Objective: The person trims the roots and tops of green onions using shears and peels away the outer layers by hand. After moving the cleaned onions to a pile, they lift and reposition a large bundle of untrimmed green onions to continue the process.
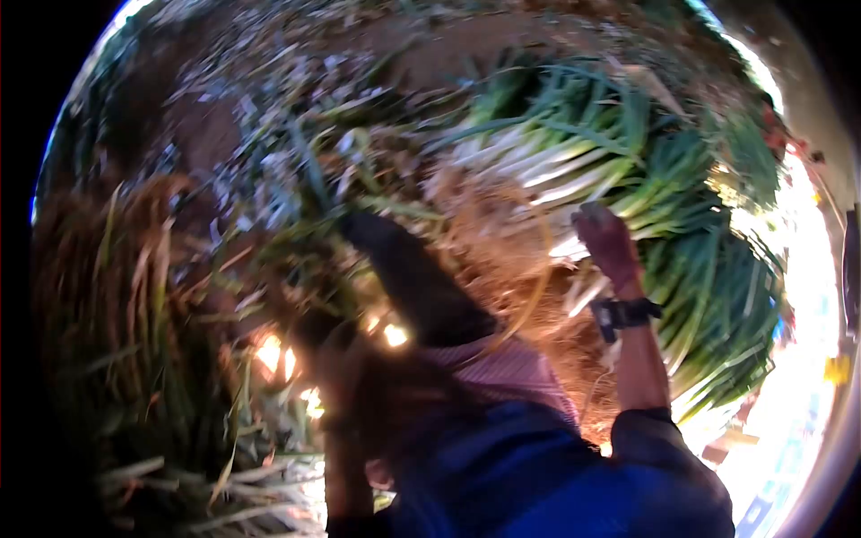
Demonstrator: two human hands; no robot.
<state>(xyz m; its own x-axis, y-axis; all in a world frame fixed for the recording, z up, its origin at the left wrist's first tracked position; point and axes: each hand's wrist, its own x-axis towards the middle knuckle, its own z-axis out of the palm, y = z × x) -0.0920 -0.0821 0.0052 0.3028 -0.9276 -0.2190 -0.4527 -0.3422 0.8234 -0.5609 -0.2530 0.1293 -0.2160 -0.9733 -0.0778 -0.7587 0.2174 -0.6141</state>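
Note:
My right hand, with a dark watch on its wrist, is at the white stems of the spring onions. Its fingers look curled around a stem, and a white end with roots shows beside them. The onions lie in a heap, white shafts and brown hairy roots toward me, green leaves pointing away and to the right. My left hand is low on the left, dark and smeared by motion, near loose stripped leaves. Whether it holds anything cannot be made out.
My dark boot stands between the root ends and the leaf litter. Trimmed leaves cover much of the soil ahead. Darker stalks are massed at the left. Bright light falls along the right edge, where a yellow object shows.

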